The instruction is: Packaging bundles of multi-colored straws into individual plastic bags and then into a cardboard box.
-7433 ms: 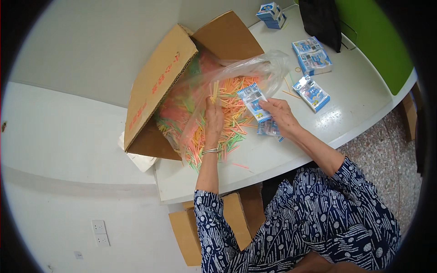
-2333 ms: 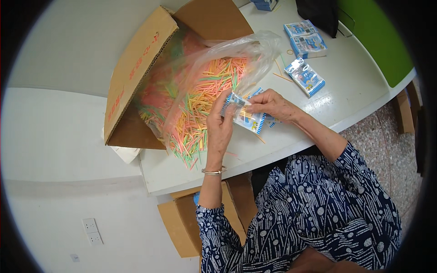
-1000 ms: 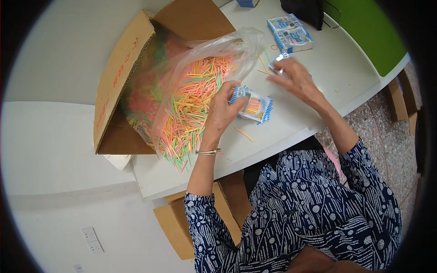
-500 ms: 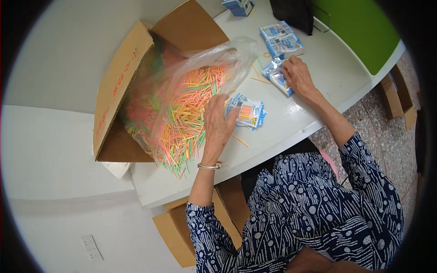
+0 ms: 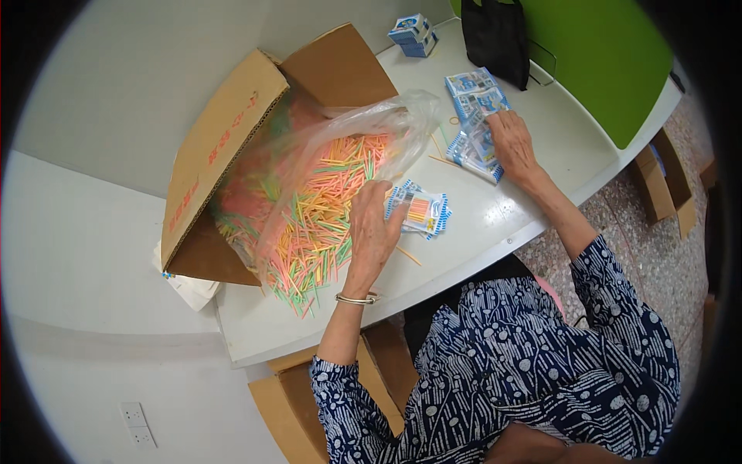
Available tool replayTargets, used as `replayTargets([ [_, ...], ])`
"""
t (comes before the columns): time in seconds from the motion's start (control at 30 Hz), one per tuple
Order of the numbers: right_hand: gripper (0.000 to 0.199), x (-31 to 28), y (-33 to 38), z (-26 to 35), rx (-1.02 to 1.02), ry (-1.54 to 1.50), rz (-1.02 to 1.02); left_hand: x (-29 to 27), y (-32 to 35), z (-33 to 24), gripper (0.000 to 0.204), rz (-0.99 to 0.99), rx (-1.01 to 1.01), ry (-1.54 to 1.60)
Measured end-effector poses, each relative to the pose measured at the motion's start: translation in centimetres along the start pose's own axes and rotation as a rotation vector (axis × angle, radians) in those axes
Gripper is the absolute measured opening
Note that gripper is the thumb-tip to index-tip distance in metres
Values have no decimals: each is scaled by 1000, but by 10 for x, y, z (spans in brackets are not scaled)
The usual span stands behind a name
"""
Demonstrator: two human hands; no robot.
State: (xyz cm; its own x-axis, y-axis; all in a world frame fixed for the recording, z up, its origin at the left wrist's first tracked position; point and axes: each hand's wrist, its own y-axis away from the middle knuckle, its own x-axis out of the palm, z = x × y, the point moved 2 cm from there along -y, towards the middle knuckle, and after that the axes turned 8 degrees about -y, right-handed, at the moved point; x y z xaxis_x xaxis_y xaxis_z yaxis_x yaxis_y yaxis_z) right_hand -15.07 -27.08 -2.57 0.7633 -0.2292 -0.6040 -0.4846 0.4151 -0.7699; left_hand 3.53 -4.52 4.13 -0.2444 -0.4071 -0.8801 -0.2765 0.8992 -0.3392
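Observation:
My left hand point(image 5: 373, 228) rests beside the pile of thin pastel sticks point(image 5: 317, 224), thumb spread away from the fingers. Its thumb lies at the left edge of a small overlapping stack of clear, blue-striped packets point(image 5: 427, 213); the top one shows orange and pink sticks inside. Farther right, my right hand point(image 5: 513, 151) has its fingers curled over blue-and-white packets point(image 5: 473, 156), fingertips at the near edge of a taller stack of similar packets point(image 5: 481, 97). The palm hides part of what those fingers touch.
An open cardboard box point(image 5: 224, 155) lies tipped at the left, its clear plastic bag point(image 5: 413, 112) spilling sticks onto the white table point(image 5: 309, 340). A blue-and-white box stack point(image 5: 413, 35) and a black bag point(image 5: 496, 39) stand at the back. Loose sticks point(image 5: 408, 256) lie near the packets.
My right hand has shifted from the nearer packets toward the taller stack behind them. My left hand stays beside the filled packets. The whole view has tilted slightly.

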Motion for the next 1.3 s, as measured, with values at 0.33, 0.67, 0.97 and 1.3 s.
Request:
replayTargets([
  [0.33, 20, -49, -43, 104, -141, -833, 221, -2, -30, -20, 31, -24, -71, 432],
  [0.67, 13, -15, -19, 147, 68, -1075, 446, -11, 31, 4, 12, -69, -300, 510],
  [0.97, 17, 1, -8, 167, 105, -1154, 545, -12, 60, 18, 11, -143, -290, 294],
  [1.3, 22, 7, -7, 156, 165, -1162, 533, -63, 132, 115, 45, -104, -184, -577],
])
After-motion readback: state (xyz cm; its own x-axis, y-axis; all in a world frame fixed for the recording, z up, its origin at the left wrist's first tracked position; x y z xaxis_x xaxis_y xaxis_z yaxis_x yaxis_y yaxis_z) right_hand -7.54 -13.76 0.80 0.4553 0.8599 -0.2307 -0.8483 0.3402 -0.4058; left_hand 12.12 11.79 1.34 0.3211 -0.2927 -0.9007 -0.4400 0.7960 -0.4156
